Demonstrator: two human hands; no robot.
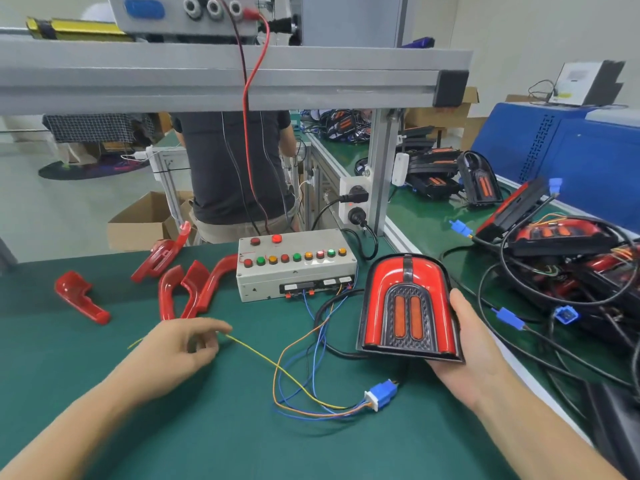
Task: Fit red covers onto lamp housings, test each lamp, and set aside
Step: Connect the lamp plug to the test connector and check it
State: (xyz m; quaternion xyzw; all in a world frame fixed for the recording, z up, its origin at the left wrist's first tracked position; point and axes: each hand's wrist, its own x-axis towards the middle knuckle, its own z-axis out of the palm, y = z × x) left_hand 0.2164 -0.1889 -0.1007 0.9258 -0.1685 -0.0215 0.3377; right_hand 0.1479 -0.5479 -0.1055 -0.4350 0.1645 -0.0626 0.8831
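Observation:
My right hand holds a lamp from below and the right, tilted up above the green mat; the lamp has a red U-shaped cover, a black housing and two orange strips. Its cable ends in a blue connector plugged into the tester's wires. My left hand hovers over the mat and pinches a thin yellow wire. The grey test box with coloured buttons stands behind. Several loose red covers lie at the left.
A tangle of assembled lamps and black cables fills the right side, with more lamps behind. An aluminium frame beam crosses overhead. A person in a dark shirt stands beyond the bench. Cardboard box on the floor.

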